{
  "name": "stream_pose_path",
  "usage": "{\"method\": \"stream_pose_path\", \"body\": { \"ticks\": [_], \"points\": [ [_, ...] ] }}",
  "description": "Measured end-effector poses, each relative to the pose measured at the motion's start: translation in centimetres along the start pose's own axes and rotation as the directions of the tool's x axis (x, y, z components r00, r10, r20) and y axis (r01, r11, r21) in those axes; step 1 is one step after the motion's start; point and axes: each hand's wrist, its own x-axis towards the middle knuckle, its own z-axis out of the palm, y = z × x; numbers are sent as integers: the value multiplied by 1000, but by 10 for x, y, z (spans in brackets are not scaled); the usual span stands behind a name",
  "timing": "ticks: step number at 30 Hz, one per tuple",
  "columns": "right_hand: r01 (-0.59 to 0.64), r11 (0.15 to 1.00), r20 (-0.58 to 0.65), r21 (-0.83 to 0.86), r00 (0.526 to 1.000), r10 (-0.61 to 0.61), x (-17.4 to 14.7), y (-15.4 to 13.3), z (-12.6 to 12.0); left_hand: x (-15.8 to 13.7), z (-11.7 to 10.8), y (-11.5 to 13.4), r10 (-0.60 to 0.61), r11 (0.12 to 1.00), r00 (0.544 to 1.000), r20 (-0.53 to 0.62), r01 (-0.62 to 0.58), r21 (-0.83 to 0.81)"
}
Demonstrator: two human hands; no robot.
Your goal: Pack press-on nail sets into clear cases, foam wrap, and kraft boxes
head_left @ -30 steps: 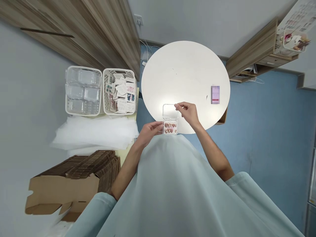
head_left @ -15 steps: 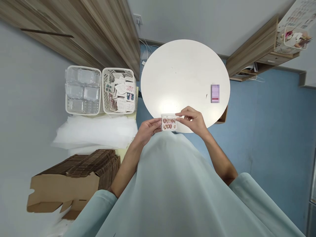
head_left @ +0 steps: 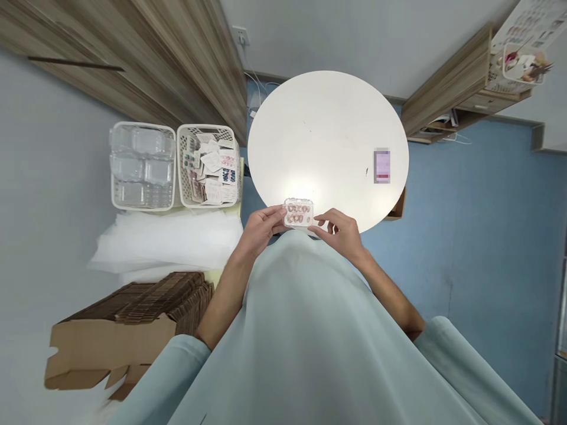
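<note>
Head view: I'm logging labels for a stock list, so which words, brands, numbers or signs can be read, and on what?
None can be read.
Clear case: nothing legible.
Cards in the white basket: print too small.
Purple rectangular item on the white table: pixelated, unreadable.
Patterned sheet, upper right: marks too small to tell.

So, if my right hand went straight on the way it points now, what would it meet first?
Probably the clear box in your left hand; your right hand is close beside it, though whether they touch is unclear.
</note>
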Motion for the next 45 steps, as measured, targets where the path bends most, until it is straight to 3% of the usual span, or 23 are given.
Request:
{"method": "stream_pose_path", "body": {
  "ticks": [3,6,9,14,25,29,32,36,38,45],
  "points": [
    [-253,945,103,209,966,235,6,3,3,2,2,2,5,1000,1000,-2,-5,11],
    [-428,813,294,394,897,330,11,6,11,2,2,2,14,999,1000,-15,-14,37],
    [-482,729,317,487,875,366,15,9,19,2,-1,1,44,995,999,-28,-41,95],
    [-510,684,315,522,860,401,25,15,29,1,-13,-4,43,959,999,9,-44,278],
    [-515,742,372,429,849,375,48,30,51,24,-42,-25,78,936,994,-73,-48,348],
    [-480,805,379,348,858,348,62,49,70,44,-56,-40,85,923,991,-107,-38,382],
    [-481,838,389,257,846,366,79,69,92,67,-65,-56,98,869,982,-164,-4,494],
    [-625,773,394,107,741,544,103,97,130,104,-71,-80,99,738,966,-239,90,669],
    [-674,737,389,48,692,608,111,108,147,120,-72,-91,69,718,963,-261,134,683],
    [-728,686,348,-20,638,687,115,133,173,143,-74,-118,-66,600,966,-250,239,764]
  ]
}}
